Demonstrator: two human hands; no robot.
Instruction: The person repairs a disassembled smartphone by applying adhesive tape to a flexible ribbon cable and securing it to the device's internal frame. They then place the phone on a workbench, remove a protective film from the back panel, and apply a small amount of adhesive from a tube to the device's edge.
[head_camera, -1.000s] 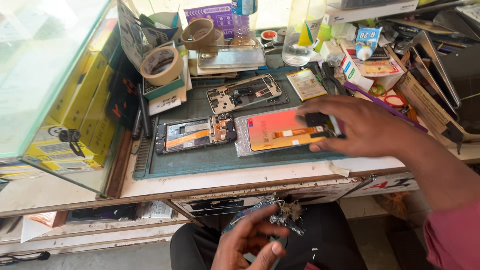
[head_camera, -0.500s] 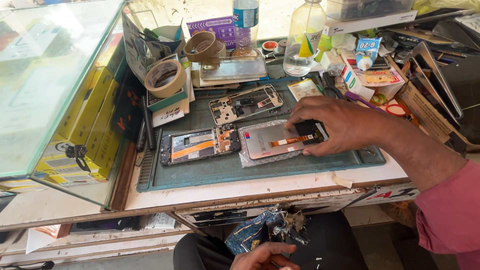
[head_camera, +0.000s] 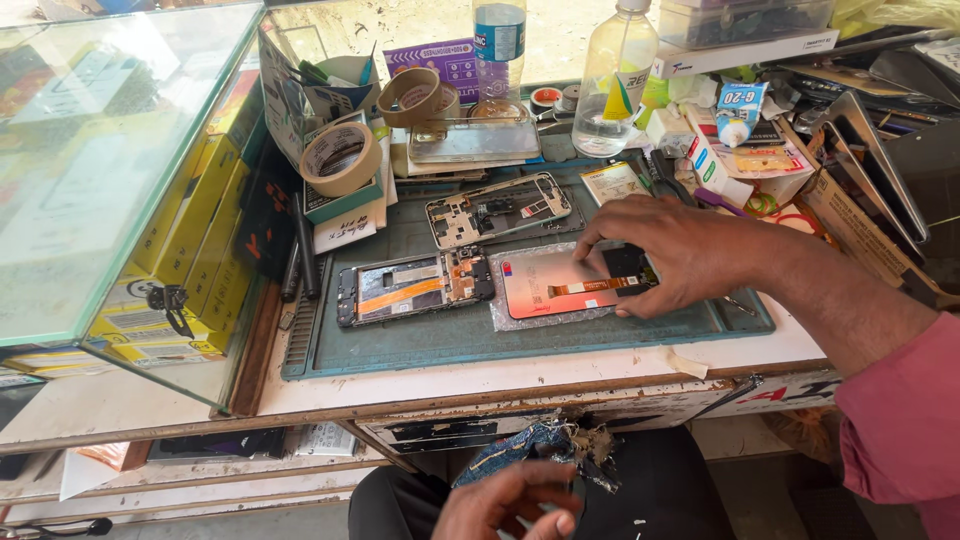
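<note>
Screen panel (head_camera: 560, 285), pinkish with an orange flex strip, lies on clear wrap on the green mat (head_camera: 450, 340), right of centre. Since a second ago it has slid slightly left and squared up on the mat; the right hand (head_camera: 680, 255) has shifted from flat on its far edge to fingertips pinching the black connector end. Panel now seated and steadied, judging by the grip. Left of panel: opened phone body (head_camera: 415, 287). Behind panel: bare frame (head_camera: 498, 208). Further behind: tape rolls (head_camera: 340, 158), bottles (head_camera: 612, 85). Below the tabletop, left hand (head_camera: 505, 500) loosely curled near a blue cloth (head_camera: 530, 445); whether it grips anything I cannot tell.
</note>
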